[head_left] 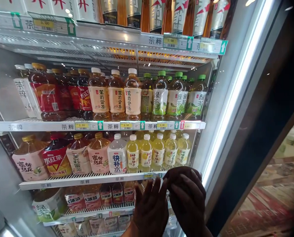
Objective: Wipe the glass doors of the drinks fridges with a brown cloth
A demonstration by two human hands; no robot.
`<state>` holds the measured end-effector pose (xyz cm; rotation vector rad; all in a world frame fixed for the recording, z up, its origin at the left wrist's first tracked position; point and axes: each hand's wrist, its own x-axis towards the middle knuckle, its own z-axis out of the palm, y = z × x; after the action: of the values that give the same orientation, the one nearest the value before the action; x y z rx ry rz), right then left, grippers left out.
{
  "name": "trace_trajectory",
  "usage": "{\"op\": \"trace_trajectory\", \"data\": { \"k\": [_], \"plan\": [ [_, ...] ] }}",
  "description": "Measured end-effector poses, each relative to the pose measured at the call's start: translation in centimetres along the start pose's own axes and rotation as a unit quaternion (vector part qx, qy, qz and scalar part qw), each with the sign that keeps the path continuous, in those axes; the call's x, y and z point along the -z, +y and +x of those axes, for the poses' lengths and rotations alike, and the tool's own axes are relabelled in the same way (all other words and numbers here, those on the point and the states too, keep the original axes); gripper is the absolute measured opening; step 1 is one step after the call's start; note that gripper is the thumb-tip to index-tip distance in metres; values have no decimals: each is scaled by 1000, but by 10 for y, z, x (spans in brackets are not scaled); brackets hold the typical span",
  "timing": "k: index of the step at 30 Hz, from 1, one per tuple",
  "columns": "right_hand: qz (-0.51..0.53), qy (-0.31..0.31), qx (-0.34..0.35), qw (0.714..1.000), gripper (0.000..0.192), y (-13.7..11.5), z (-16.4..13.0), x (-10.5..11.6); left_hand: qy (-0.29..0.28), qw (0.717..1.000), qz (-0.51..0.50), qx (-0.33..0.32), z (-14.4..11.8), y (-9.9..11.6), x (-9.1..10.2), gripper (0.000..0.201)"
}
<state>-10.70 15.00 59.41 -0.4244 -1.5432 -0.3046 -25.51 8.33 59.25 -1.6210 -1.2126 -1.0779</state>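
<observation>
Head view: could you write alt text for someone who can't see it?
A person's left hand, fingers extended, and right hand, fingers curled, are raised close together before a lit drinks cooler. Jasmine honey tea bottles and green tea bottles stand on a shelf above white-capped bottles of yellow drink.

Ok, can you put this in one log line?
left hand: fingers extended | right hand: beside it, curled, grip unclear | ahead: bottles on shelves

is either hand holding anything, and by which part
No held thing shows: the left hand looks open; the right hand is curled, its inside hidden, so whether it holds anything cannot be told.
</observation>
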Motion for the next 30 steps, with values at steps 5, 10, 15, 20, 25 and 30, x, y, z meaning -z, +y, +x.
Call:
{"op": "trace_trajectory", "data": {
  "k": [5,10,15,20,25,30],
  "plan": [
    [-22,-36,35,998,26,6,-24,6,14,999,-8,31,5,6,-9,69],
    [-21,-5,40,999,27,50,-12,30,6,1000,-6,22,7,15,-18,69],
    [-26,43,24,998,40,56,17,26,58,998,6,-9,23,25,-34,59],
    [-28,18,105,994,36,64,-19,25,66,994,62,-62,18,21,-50,41],
    [-32,20,85,996,42,99,-2,47,54,992,87,-70,26,27,-52,47],
    [-41,9,47,998,41,86,19,39,102,992,48,-48,53,34,-47,46]
  ]
}}
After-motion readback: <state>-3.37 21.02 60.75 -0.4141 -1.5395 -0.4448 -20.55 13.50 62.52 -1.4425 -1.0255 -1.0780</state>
